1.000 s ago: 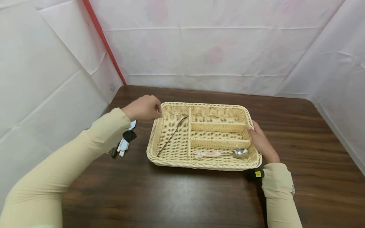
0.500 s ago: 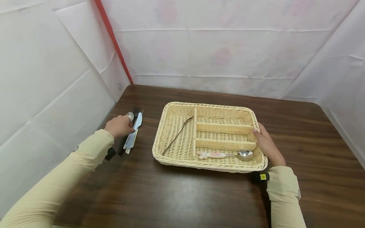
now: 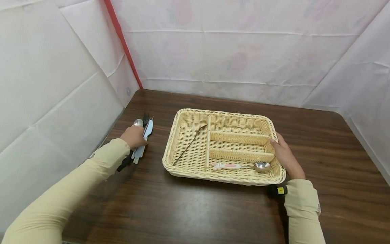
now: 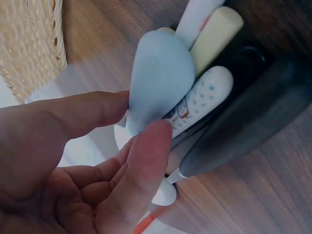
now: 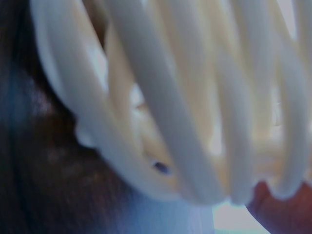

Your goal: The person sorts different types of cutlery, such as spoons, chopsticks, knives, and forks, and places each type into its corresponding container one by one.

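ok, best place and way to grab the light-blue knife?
I'd pinch the light-blue knife across its broad, rounded handle, from above: it lies over the white dotted handle, so its edges look reachable; the left hand has thumb and finger astride it.

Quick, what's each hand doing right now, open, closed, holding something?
Left hand: closed, pinching the light-blue knife by its handle.
Right hand: closed, holding the wicker basket at its right end.
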The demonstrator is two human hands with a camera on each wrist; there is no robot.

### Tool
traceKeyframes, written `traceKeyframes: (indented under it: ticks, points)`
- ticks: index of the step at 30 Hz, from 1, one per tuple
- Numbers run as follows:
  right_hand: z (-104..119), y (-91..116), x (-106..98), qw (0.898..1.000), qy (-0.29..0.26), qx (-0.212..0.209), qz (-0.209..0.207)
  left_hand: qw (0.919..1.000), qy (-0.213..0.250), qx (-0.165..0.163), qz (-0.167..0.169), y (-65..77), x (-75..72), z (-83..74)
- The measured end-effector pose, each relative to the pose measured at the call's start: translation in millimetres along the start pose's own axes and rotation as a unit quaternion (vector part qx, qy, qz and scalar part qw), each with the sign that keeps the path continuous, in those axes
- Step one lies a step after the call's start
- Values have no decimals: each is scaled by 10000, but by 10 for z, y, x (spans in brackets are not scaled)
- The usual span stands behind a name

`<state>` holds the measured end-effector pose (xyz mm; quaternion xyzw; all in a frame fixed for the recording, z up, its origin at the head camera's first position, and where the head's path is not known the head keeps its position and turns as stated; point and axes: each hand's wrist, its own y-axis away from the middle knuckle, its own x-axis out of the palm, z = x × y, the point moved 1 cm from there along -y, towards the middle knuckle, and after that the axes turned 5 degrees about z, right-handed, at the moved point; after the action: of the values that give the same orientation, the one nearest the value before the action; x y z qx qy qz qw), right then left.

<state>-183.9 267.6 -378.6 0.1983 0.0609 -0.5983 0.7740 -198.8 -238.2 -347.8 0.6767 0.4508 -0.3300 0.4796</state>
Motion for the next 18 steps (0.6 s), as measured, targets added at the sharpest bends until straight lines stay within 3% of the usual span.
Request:
traceKeyframes:
  ticks: [11,18]
  points:
    - [-47,-9,-18,10000,-35,-50,18,9980,526,-248,233,-109,32,89]
    - [-53,-37,-14,9999,-78,-114,-32,9974,521,-355,362,-119,50,83]
